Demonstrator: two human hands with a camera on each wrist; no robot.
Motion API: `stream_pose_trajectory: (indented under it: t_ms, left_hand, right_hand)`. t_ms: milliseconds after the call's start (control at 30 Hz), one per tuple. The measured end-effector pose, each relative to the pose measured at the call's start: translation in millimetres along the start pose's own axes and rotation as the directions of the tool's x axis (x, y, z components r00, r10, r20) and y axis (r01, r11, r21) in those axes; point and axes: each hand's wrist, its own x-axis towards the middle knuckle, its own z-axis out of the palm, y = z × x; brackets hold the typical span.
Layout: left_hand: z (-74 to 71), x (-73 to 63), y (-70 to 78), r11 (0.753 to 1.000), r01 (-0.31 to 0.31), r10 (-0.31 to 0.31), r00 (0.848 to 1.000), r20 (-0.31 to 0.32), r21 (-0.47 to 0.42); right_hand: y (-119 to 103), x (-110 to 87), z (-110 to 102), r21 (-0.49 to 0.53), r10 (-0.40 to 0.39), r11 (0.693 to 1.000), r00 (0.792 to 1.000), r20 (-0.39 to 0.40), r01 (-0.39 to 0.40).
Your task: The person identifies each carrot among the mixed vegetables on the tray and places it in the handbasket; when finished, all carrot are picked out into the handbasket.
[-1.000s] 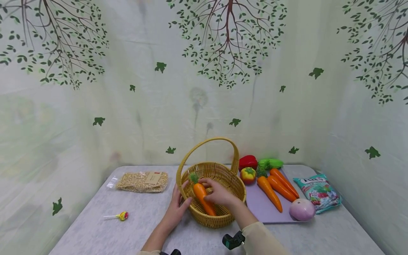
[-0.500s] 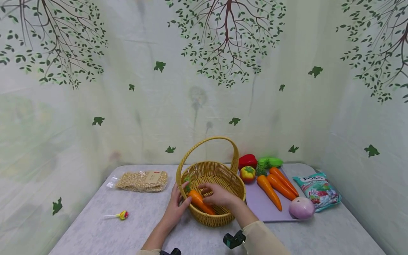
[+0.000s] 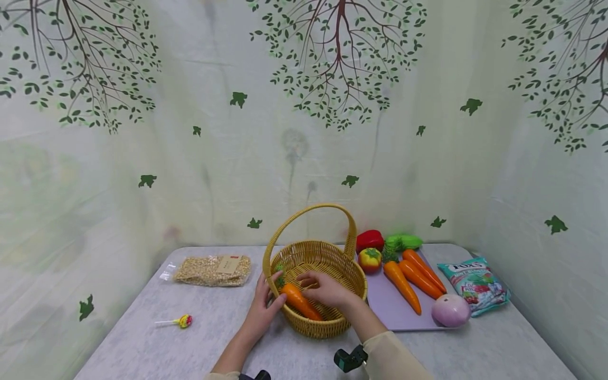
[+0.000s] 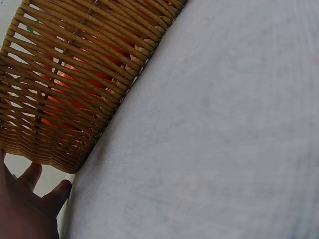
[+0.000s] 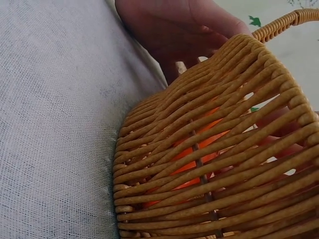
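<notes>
Inside the wicker basket (image 3: 315,285), right hand (image 3: 328,290) grips 1 carrot (image 3: 300,302), while left hand (image 3: 266,306), fingers relaxed, rests on the basket's rim.

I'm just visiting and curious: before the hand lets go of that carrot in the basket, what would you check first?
1. Carrot lies inside the basket: ok.
2. Left hand steadies the basket's rim: ok.
3. Right hand rests on the carrot; whether its fingers grip it: cannot tell.
4. Carrot resting on the basket floor: cannot tell, seen only through the weave.
5. Two more carrots on the board, within view: ok.
</notes>
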Motion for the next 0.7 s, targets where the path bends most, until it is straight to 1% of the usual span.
stream_pose_trajectory:
  t_ms: [100,200,267,367,433,500,567,633,700]
  left_hand:
    - [-0.2,0.5,-0.1,1.000,0.004,-0.004,1.000,0.001,0.001]
    - [-0.4,0.4,-0.2,1.000,0.011,-0.011,1.000,0.000,0.002]
    - [-0.3,0.3,-0.7,1.000,0.019,-0.019,1.000,-0.002,0.005]
    - [-0.2,-1.0,-0.7,0.999,0.033,-0.033,0.999,-0.004,0.004]
    - [-0.2,-1.8,-0.6,0.999,0.043,-0.043,0.999,-0.005,0.004]
    - [0.0,-2.3,-0.3,0.999,0.038,-0.038,0.999,-0.004,0.010]
    - [-0.1,-2.0,-0.7,0.999,0.036,-0.036,0.999,-0.004,0.019]
    - [-0.4,-1.5,-1.4,0.999,0.028,-0.028,1.000,-0.005,0.029]
    - [-1.0,-1.1,-2.7,0.999,0.017,-0.017,1.000,-0.007,0.030]
  right_hand:
    - [0,0.2,-1,0.005,-0.018,1.000,0.999,-0.026,0.018]
    - [0,0.1,-2,0.035,-0.040,0.998,0.998,-0.052,0.042]
    - [0,0.4,-3,0.041,-0.054,0.998,0.995,-0.089,0.057]
    - [-1,0.1,-4,0.025,-0.088,0.995,0.980,-0.180,0.094]
    - [-3,-1.8,-5,-0.005,-0.103,0.994,0.963,-0.247,0.105]
    - [-4,-5.5,-6,-0.033,-0.131,0.991,0.946,-0.296,0.127]
    - [-5,-9.6,-8,-0.054,-0.155,0.988,0.934,-0.321,0.146]
    - [-5,-13.5,-11,-0.059,-0.172,0.985,0.928,-0.329,0.162]
    - [-5,-17.2,-14,-0.043,-0.176,0.984,0.928,-0.329,0.172]
